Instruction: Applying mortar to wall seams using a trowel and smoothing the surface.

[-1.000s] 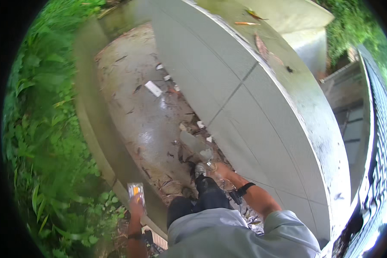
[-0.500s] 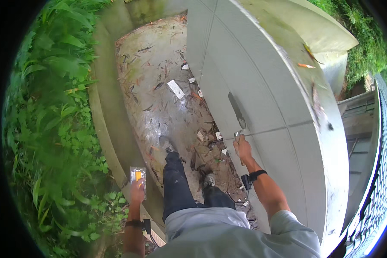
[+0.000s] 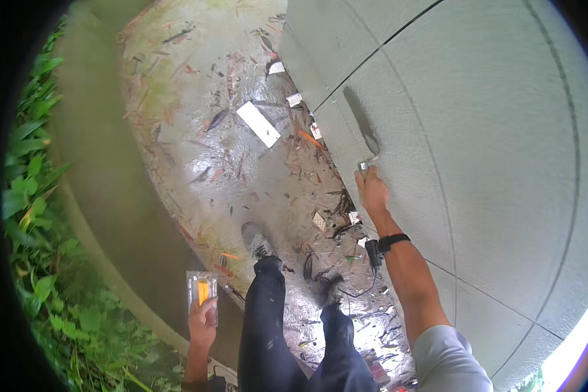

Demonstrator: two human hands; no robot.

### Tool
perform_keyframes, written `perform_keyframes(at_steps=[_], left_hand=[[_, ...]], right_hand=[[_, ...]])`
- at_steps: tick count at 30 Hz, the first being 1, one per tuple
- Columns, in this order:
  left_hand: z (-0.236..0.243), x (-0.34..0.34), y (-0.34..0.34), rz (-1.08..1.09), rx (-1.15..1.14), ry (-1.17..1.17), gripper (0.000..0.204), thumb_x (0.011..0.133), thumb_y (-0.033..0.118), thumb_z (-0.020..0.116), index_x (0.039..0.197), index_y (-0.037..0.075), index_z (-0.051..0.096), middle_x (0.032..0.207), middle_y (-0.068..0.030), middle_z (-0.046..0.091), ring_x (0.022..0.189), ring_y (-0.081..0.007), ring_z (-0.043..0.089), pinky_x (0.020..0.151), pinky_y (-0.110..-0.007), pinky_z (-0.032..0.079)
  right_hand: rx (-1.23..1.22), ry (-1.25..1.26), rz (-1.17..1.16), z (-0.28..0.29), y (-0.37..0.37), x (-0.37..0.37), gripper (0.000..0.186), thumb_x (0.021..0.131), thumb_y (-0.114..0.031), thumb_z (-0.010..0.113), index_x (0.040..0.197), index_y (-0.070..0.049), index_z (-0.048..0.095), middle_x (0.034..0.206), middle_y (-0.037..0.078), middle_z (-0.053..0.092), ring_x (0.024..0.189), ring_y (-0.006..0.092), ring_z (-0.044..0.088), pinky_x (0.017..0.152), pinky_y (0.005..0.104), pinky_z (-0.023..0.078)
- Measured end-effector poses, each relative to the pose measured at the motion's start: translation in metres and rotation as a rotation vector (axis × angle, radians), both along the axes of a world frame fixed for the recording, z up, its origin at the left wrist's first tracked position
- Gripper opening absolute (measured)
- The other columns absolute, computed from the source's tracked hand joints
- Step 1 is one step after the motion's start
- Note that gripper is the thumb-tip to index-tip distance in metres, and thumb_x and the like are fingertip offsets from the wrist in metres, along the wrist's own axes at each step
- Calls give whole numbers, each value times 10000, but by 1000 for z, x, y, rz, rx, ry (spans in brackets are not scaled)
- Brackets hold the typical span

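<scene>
My right hand is closed around the handle of a trowel with a long, narrow grey blade and a metal collar. The blade lies along the grey wall, close to where a dark groove meets the wall's lower edge. At the lower left, my left hand grips a plastering float, a small rectangular plate with a yellow handle. It hangs beside my left leg, away from the wall. The float's underside is hidden.
Wet concrete floor strewn with leaves and debris runs beneath my feet. White rectangular pieces lie there, several smaller ones along the wall's foot. A low curved concrete wall borders green plants on the left. A black strap circles my right wrist.
The view has moved closer to the grey wall, which now fills more of the right side. My right foot has shifted. Both hands keep their tools, and the trowel stays at the wall.
</scene>
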State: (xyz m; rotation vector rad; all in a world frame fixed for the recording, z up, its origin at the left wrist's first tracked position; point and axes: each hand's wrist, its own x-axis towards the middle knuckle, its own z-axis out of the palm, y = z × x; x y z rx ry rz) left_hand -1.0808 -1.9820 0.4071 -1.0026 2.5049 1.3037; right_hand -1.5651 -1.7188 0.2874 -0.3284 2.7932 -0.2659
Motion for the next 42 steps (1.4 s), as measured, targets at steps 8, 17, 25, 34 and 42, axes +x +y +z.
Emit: perform_keyframes(at_steps=[8, 17, 25, 34, 42], left_hand=[[-32, -20, -29, 53, 112, -4, 372, 835, -78, 544, 1147, 89, 659, 1063, -161, 606, 974, -345, 608, 846, -387, 482], [2, -55, -42, 138, 203, -30, 274, 907, 52, 566, 1154, 110, 667, 1030, -149, 589, 969, -330, 595, 841, -379, 468], [-9, -39, -53, 156, 229, 58, 322, 990, 292, 542, 1173, 48, 645, 1086, -147, 573, 1022, -304, 571, 898, -381, 449], [-8, -63, -61, 144, 221, -20, 240, 944, 114, 557, 1155, 90, 668, 1063, -152, 597, 977, -328, 601, 854, -393, 478], [0, -90, -68, 170, 276, 37, 237, 956, 146, 567, 1167, 86, 656, 1086, -142, 573, 996, -312, 584, 857, -377, 468]], right_hand=[[-289, -212, -108, -71, 21, -26, 512, 920, -512, 551, 969, -3, 523, 753, 230, 650, 648, 394, 648, 580, 473, 503], [-291, -525, 7, 33, -39, 27, 454, 932, -478, 559, 1005, -32, 521, 709, 202, 623, 609, 340, 624, 561, 453, 499], [140, -58, -16, 14, -30, -15, 476, 942, -467, 526, 1091, -18, 474, 881, 317, 653, 845, 498, 636, 741, 567, 485], [-460, -859, -609, -29, -41, -5, 532, 937, -516, 496, 1048, 4, 529, 859, 297, 662, 814, 478, 647, 707, 546, 495], [44, -196, 63, -10, -60, 37, 463, 933, -440, 556, 1054, 2, 493, 813, 303, 647, 788, 489, 639, 694, 550, 494]])
